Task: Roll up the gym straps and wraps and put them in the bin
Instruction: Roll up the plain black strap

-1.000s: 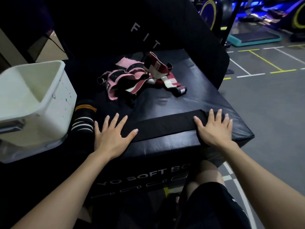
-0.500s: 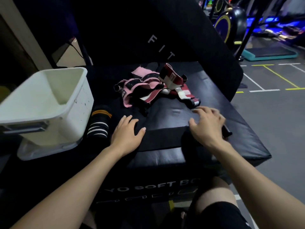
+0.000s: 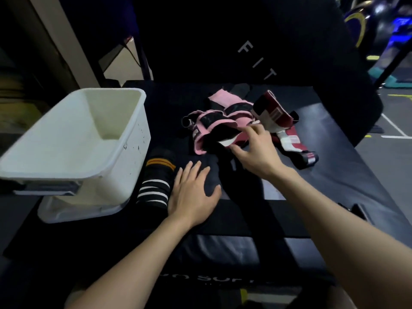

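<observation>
Where pink wraps (image 3: pixel 214 128) tangle, red wrap (image 3: pixel 278 117) alongside, striped roll (image 3: pixel 156 184) by bin (image 3: pixel 133 157).

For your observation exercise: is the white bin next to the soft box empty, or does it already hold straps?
Empty, as far as shows: the white bin has bare inner walls and floor, though its near corner is hidden by the rim.

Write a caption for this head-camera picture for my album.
Left hand flat on a black strap, right hand reaching into pink wraps beside a white bin.

arms: 2, bare (no sleeves) | left hand (image 3: pixel 193 192) | right hand (image 3: pixel 256 150)
</observation>
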